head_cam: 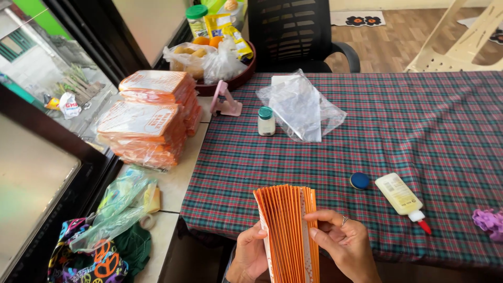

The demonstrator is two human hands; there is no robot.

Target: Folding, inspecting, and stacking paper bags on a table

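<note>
A thick stack of orange paper sheets (287, 225), seen edge-on, stands near the table's front edge. My left hand (249, 257) grips its left side from below. My right hand (343, 243), with a ring on one finger, presses fingers against the stack's right edge, separating the outer sheets. A yellow glue bottle with a red tip (402, 198) lies to the right on the plaid tablecloth (393, 126), next to a blue round cap (359, 181).
A crumpled clear plastic bag (301, 107) and a small white jar with a green lid (266, 121) sit mid-table. Wrapped orange packs (149, 118) are piled at left, a pink stand (224, 100) and food tray (215, 52) behind. Black chair (293, 34) beyond.
</note>
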